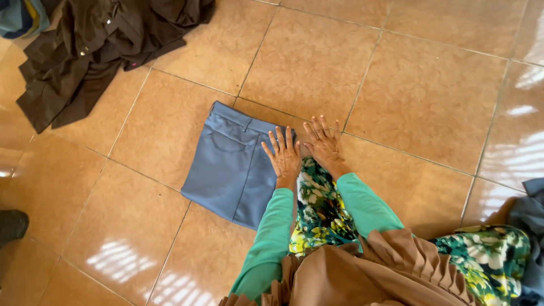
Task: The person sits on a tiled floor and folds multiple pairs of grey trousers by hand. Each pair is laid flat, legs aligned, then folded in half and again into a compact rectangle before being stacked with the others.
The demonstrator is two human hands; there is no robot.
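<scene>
A pair of grey-blue trousers (229, 167) lies folded flat on the tan tiled floor (408, 96), waistband toward the far side. My left hand (283, 154) rests palm down with fingers spread on the right edge of the folded trousers. Just to its right, my right hand (324, 141) also lies flat with fingers apart, at the same edge and partly on the floor. Both arms wear green sleeves. A green floral skirt (318, 209) shows between my arms.
A heap of dark brown clothing (96, 45) lies on the floor at the top left. Grey fabric (530, 221) sits at the right edge. A dark shoe-like object (11, 225) is at the left edge. Brown pleated cloth (368, 272) hangs below.
</scene>
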